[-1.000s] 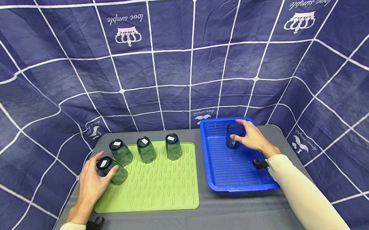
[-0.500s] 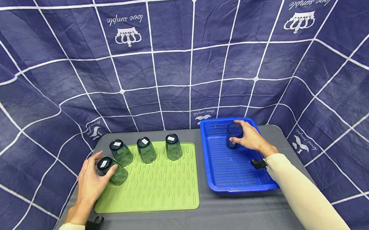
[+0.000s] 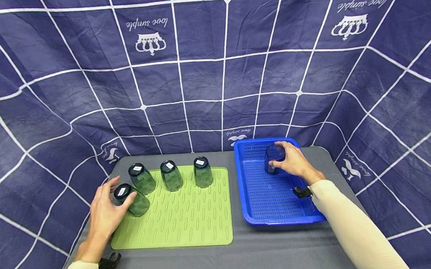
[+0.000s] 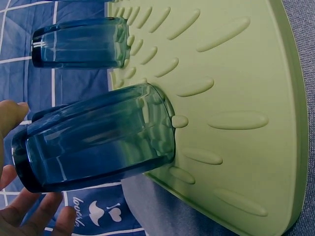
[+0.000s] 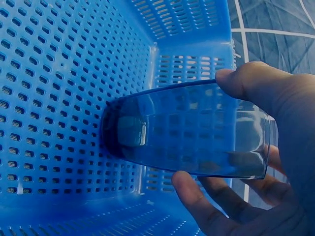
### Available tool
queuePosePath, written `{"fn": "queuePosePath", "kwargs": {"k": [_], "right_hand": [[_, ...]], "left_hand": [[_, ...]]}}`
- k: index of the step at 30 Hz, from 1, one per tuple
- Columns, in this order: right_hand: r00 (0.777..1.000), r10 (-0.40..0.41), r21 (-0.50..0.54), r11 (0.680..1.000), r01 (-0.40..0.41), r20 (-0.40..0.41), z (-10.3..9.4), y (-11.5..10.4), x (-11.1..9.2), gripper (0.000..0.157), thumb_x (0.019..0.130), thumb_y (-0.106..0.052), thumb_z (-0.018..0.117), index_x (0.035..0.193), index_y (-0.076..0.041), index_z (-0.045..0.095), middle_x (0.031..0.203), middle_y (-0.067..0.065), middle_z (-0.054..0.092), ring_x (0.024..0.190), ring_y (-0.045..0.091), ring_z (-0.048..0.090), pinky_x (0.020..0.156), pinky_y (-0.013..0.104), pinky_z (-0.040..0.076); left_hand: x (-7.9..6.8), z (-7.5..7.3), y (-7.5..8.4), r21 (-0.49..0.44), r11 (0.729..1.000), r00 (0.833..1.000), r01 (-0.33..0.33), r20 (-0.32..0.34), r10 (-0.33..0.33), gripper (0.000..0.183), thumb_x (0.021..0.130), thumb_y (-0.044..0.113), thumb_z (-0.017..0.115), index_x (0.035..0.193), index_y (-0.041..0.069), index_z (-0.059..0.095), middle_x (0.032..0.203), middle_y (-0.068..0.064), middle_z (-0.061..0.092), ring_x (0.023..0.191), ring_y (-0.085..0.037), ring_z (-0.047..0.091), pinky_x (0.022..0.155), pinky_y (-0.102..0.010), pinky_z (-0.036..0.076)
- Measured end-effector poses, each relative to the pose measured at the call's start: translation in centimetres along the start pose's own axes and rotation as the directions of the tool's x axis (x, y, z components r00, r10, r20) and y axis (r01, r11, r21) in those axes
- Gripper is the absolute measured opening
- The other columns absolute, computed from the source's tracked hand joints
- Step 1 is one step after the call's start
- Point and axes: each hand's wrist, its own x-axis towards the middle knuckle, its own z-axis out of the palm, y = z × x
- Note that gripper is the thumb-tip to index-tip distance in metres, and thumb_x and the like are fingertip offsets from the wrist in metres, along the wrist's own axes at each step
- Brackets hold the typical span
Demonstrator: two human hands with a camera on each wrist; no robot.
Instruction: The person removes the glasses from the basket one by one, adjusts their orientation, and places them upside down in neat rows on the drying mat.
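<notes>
My left hand (image 3: 105,210) is round the nearest upside-down green-tinted drinking glass (image 3: 132,202) at the left end of the green mat (image 3: 184,221). In the left wrist view its thumb (image 4: 12,115) stands apart from this glass, and the other fingertips lie loosely spread beside the base. My right hand (image 3: 293,160) grips a blue-tinted glass (image 5: 182,130) near its rim, thumb on one side and fingers on the other. That glass stands upright, base down, in the back right part of the blue plastic basket (image 3: 243,191).
Three more upside-down glasses stand in a row along the mat's back edge: a left one (image 3: 142,180), a middle one (image 3: 171,178) and a right one (image 3: 202,173). A navy curtain (image 3: 203,80) with white lines hangs behind the grey table (image 3: 195,267).
My right hand has shifted slightly left and its thumb has come in against the glass in the basket. The left hand and the glasses on the mat have stayed in place.
</notes>
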Motion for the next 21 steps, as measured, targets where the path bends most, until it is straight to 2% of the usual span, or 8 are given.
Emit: {"fn": "queuePosePath", "kwargs": {"k": [11, 17, 21], "right_hand": [[0.999, -0.030, 0.023, 0.999, 0.031, -0.046, -0.6, -0.3, -0.6, 0.085, 0.092, -0.029, 0.098, 0.159, 0.006, 0.059, 0.150, 0.034, 0.071, 0.133, 0.053, 0.073, 0.115, 0.068, 0.059], [0.994, -0.051, 0.028, 0.998, 0.054, -0.092, -1.2, -0.7, -1.0, 0.085, 0.092, -0.029, 0.099, 0.159, 0.006, 0.059, 0.145, 0.031, 0.074, 0.130, 0.051, 0.075, 0.115, 0.067, 0.059], [0.989, -0.060, 0.034, 0.997, 0.065, -0.132, -1.6, -1.1, -1.2, 0.085, 0.091, -0.028, 0.100, 0.159, 0.004, 0.060, 0.141, 0.029, 0.076, 0.123, 0.048, 0.079, 0.109, 0.065, 0.062]], "left_hand": [[0.1, -0.3, 0.5, -0.005, 1.000, 1.000, -0.016, -0.004, 0.016, 0.077, 0.087, 0.024, 0.102, 0.156, 0.010, 0.069, 0.141, -0.022, 0.074, 0.126, -0.042, 0.072, 0.092, -0.031, 0.044], [0.2, -0.7, 1.1, -0.002, 1.000, 1.000, -0.011, -0.010, 0.011, 0.076, 0.087, 0.024, 0.101, 0.155, 0.010, 0.069, 0.136, -0.024, 0.073, 0.126, -0.044, 0.071, 0.096, -0.049, 0.047], [0.2, -0.8, 1.5, -0.019, 0.999, 0.999, -0.038, -0.034, 0.038, 0.076, 0.087, 0.022, 0.101, 0.155, 0.009, 0.070, 0.136, -0.025, 0.073, 0.127, -0.045, 0.071, 0.101, -0.058, 0.047]]}}
